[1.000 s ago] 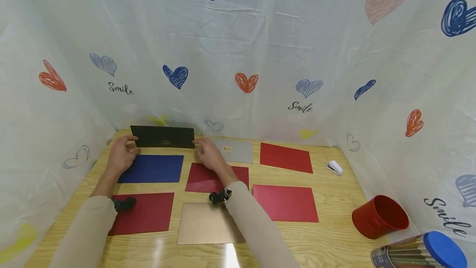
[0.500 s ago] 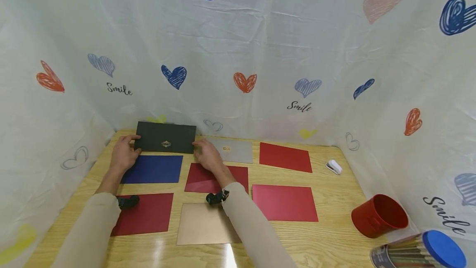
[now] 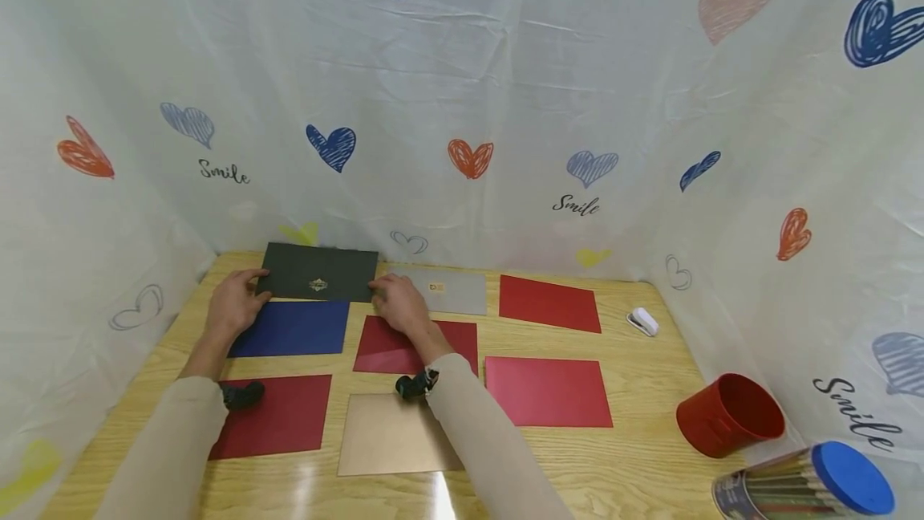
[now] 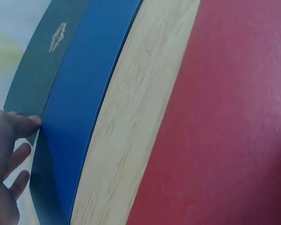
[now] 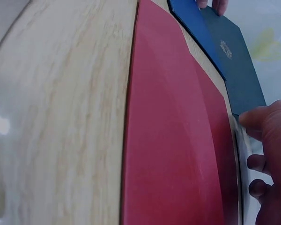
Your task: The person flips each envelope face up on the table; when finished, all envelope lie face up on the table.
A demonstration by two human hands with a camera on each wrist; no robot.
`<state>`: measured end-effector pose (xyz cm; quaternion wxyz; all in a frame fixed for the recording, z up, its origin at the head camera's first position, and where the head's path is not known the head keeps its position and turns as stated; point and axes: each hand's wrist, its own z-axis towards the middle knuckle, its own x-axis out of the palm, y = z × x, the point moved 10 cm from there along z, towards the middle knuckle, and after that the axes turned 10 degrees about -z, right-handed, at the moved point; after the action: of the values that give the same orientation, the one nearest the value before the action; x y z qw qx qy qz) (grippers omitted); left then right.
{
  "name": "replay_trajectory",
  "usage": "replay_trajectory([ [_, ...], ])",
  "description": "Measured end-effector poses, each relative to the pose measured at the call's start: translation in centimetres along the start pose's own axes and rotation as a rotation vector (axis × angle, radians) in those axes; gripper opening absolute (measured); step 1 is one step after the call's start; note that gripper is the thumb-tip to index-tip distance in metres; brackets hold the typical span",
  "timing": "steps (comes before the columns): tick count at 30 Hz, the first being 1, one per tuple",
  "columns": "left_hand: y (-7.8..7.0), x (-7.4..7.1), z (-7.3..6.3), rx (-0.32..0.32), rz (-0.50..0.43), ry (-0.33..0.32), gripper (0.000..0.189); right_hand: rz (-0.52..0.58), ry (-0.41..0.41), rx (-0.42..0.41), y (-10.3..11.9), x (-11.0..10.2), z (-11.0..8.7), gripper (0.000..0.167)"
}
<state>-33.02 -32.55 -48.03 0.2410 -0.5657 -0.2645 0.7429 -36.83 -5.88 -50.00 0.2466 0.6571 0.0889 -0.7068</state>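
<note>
A dark green card (image 3: 321, 271) with a gold emblem lies at the back left of the table, its near edge by the blue card (image 3: 299, 328). My left hand (image 3: 235, 301) pinches its left end; in the left wrist view, thumb and fingers (image 4: 25, 125) meet at the card's corner. At the other end my right hand (image 3: 401, 305) pinches the near right corner, with the remaining fingers (image 5: 258, 163) loosely bent. Beneath my right forearm lie a dark red card (image 3: 456, 335) and a beige card (image 3: 382, 436). A grey card (image 3: 462, 291) is behind the right hand.
More cards lie around: a maroon one (image 3: 289, 416) under the left wrist, a pink-red one (image 3: 549, 392), and a red one (image 3: 549, 303). At the right stand a small white stapler (image 3: 642, 321), a red cup (image 3: 715, 424) and a blue-lidded tub of pencils (image 3: 783, 488). A heart-printed curtain (image 3: 404, 87) encloses the table.
The dark green card tipped from a steep slant to facing up, its emblem coming into view, then came down slightly nearer the blue card. Both hands kept its ends.
</note>
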Motion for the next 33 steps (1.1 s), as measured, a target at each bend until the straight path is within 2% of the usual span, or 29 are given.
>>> replay_trajectory([
  [13, 0.5, 0.0, -0.2, -0.049, 0.060, 0.067, 0.040, -0.187, -0.025, -0.037, 0.9, 0.3, -0.1, 0.035],
  [21, 0.4, 0.3, -0.4, -0.042, 0.098, 0.087, 0.039, -0.268, 0.012, -0.060, 1.2, 0.6, -0.1, 0.036],
  [26, 0.0, 0.3, -0.5, -0.011, 0.066, 0.092, 0.039, -0.217, 0.016, -0.040, 1.0, 0.5, -0.2, 0.038],
  [29, 0.0, 0.2, -0.6, 0.021, 0.019, 0.090, 0.038, -0.130, -0.002, -0.027, 0.8, 0.1, -0.4, 0.040],
  [33, 0.5, -0.6, -0.8, 0.012, -0.028, 0.094, 0.041, 0.023, -0.034, -0.020, 1.2, -1.0, -0.5, 0.038],
])
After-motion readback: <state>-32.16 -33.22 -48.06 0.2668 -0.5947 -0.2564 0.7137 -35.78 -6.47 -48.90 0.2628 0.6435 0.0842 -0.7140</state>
